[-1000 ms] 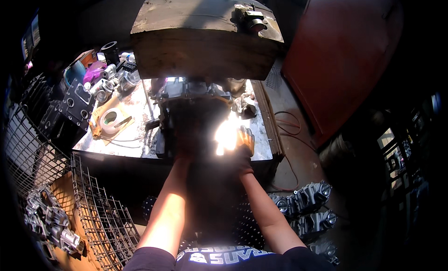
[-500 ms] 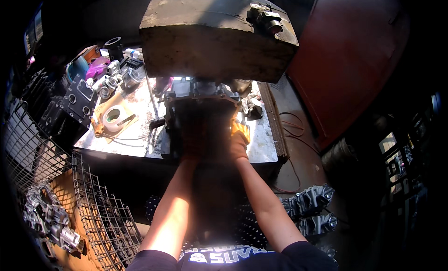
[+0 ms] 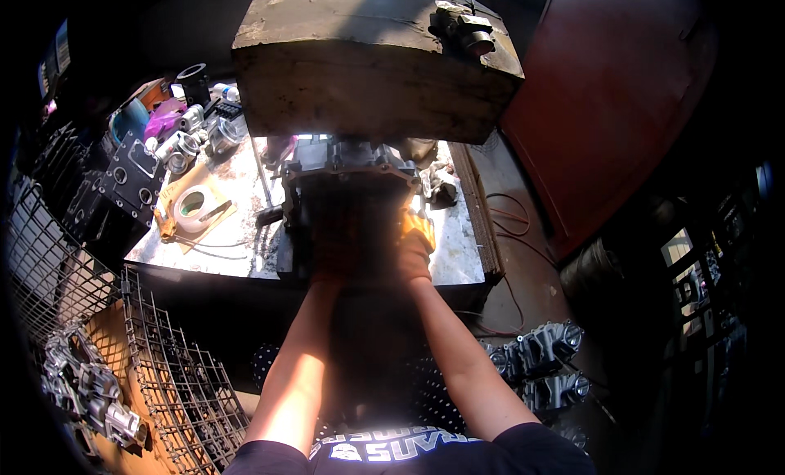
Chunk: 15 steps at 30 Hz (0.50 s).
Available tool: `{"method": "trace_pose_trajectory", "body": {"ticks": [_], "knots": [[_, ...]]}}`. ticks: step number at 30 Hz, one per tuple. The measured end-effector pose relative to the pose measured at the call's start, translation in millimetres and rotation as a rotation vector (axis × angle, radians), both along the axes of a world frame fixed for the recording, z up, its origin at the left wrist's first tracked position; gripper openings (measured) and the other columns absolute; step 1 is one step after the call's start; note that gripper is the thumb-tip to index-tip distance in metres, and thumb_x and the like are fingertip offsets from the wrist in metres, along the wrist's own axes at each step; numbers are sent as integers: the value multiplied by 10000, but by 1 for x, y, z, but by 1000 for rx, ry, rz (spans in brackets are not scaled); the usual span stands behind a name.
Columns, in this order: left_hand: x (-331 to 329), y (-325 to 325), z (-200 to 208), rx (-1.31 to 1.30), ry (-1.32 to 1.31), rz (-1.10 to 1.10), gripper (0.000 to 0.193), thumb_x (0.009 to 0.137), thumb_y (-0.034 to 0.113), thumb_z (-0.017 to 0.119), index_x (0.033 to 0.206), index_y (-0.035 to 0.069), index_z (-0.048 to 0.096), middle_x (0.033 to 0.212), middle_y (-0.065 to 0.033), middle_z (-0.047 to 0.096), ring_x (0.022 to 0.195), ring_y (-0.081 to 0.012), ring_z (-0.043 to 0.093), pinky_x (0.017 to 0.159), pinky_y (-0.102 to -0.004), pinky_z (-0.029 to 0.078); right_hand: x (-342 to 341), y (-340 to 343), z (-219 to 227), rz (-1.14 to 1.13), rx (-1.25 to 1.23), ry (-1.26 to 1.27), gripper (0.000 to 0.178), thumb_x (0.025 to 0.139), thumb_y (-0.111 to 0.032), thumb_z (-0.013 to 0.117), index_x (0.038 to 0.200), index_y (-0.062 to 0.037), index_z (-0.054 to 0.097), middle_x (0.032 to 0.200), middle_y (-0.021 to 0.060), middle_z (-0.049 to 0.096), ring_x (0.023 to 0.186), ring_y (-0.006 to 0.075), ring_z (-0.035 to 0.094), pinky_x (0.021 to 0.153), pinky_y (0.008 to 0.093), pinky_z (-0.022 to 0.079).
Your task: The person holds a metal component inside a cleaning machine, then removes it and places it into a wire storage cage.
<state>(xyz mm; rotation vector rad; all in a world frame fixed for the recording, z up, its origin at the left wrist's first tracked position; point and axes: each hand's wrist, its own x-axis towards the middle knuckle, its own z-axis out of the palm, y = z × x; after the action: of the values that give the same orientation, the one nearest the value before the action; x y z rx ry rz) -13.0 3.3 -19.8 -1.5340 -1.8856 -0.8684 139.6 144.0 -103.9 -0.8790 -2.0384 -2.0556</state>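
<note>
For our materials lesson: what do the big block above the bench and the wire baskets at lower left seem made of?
Big block: probably worn wood or rusted metal, with a rough, dull brown, chipped face; hard to tell. Wire baskets: thin metal wire in an open grid, dull grey.

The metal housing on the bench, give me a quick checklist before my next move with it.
1. Both hands on the metal housing: ok, left hand and right hand flank it.
2. Gloves on: right ok, left cannot tell, shadowed.
3. Housing resting on the bench: ok.
4. Headroom: not ok, big worn block hangs right above.
5. Tape roll apart from the housing: ok.
</note>
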Motion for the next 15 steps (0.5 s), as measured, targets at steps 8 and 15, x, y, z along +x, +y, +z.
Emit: {"method": "trace_pose_trajectory", "body": {"ticks": [8, 15], "knots": [[7, -61, 121, 582, -297, 164, 401, 814, 180, 603, 1177, 39, 511, 1223, -171, 521, 1089, -320, 535, 893, -422, 450, 6, -28, 38, -51, -224, 259, 228, 865, -203, 479, 648, -140, 507, 554, -35, 454, 458, 66, 452, 403, 229, 365], [-156, -14, 38, 87, -1275, -609, 514, 877, 322, 526, 1288, 33, 420, 1219, -151, 505, 1090, -259, 516, 932, -333, 431, -3, -54, 80, 61, -270, 188, 138, 793, -109, 493, 661, -110, 533, 492, -52, 438, 413, 56, 423, 386, 208, 339]]}}
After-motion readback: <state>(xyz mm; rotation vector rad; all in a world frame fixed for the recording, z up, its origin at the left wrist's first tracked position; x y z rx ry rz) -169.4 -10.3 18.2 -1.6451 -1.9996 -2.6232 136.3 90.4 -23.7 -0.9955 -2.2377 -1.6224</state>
